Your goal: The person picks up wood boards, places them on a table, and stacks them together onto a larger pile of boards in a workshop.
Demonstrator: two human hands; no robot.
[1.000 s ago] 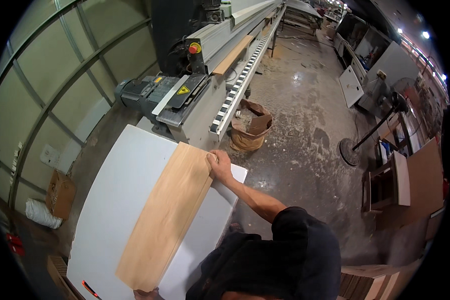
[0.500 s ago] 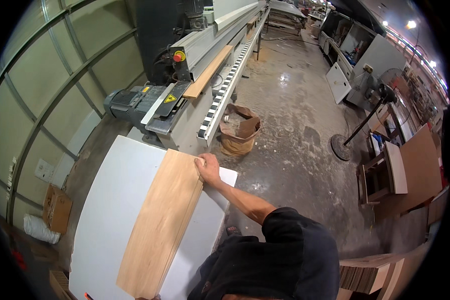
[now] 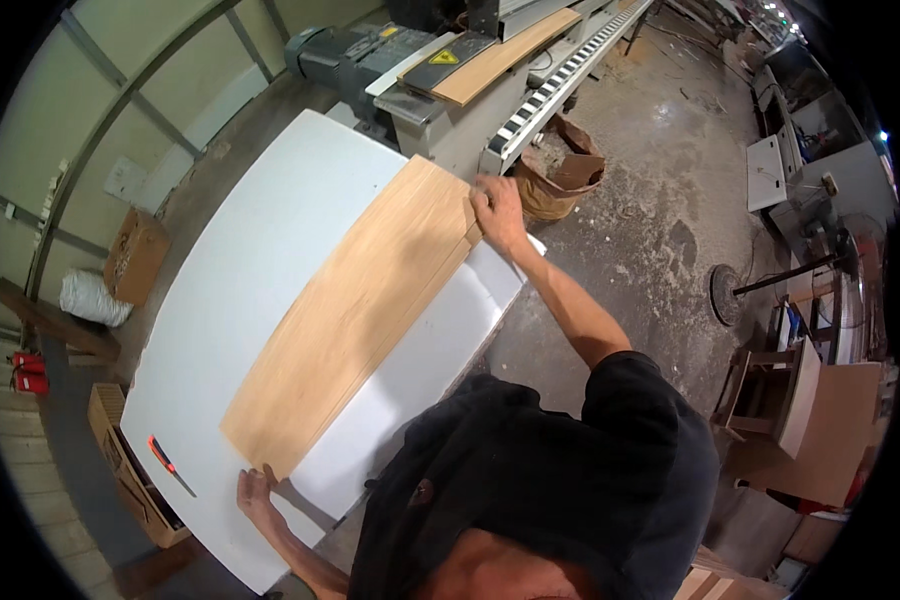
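A small stack of long, light wooden boards [image 3: 345, 320] lies slantwise on a white-topped table [image 3: 240, 240]. At the far end, my right hand [image 3: 500, 212] is closed over the corner, fingers bent against the boards' end. My left hand [image 3: 257, 489] is at the near end, its bent fingertips pressed on the edge there. The boards' long edges show slightly offset on the side towards me. To the left on the tabletop rests an orange-and-black utility knife [image 3: 163, 456], its blade end pointing towards the near edge.
Beyond the table stands a machine with a motor [image 3: 345, 60], a wooden strip [image 3: 510, 58] and a roller track [image 3: 570, 90]. A brown sack [image 3: 560, 185] sits beside it. Left are a cardboard box [image 3: 138, 255] and a white bundle [image 3: 92, 298]; right, a pedestal fan [image 3: 727, 293].
The view has tipped down towards the table, bringing my left hand and the whole knife into sight. My right hand stays at the boards' far end.
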